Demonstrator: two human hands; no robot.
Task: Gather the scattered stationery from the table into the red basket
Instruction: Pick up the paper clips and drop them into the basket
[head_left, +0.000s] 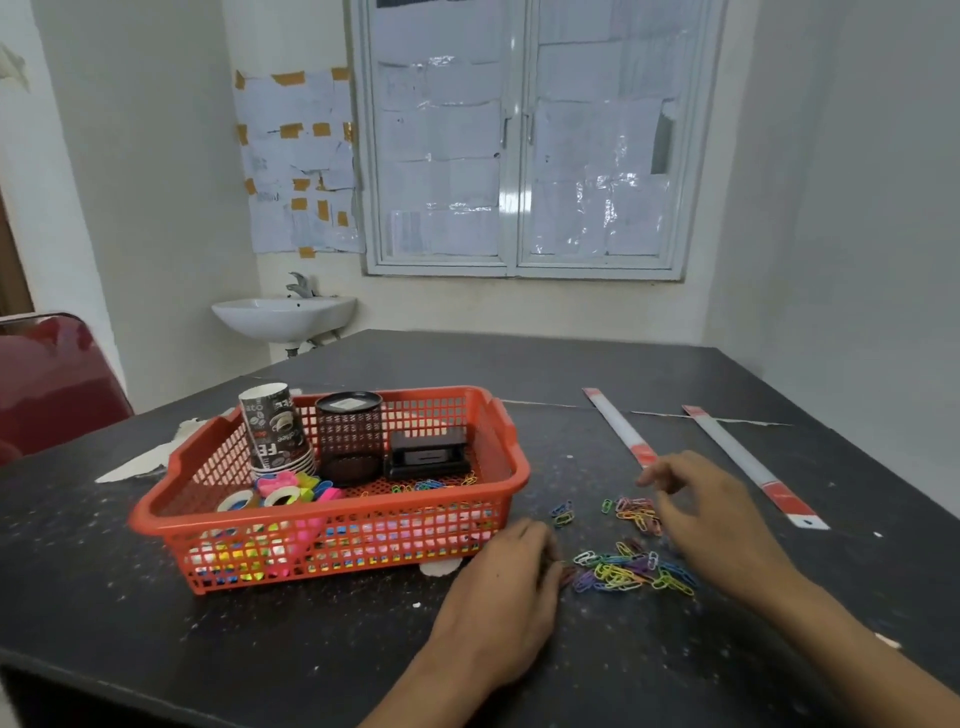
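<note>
The red basket (511, 457) stands on the dark table at centre left. It holds stacked paper cups (272, 426), a black mesh pen holder (349, 436), a black stapler (428, 453), tape rolls (280, 496) and a few paper clips. Coloured paper clips (631, 571) lie scattered on the table right of the basket, with a second cluster (636, 512) farther back. My left hand (501, 597) rests palm down at the near pile's left edge, fingers curled toward the clips. My right hand (711, 514) hovers over the clips with fingers relaxed. Two white rulers (621, 428) (748, 462) lie beyond.
A red chair (52, 384) stands at the table's left side. A white sink (285, 314) hangs on the far wall under a papered window. Torn white paper scraps (140, 462) lie left of the basket. The table's near edge runs along the bottom left.
</note>
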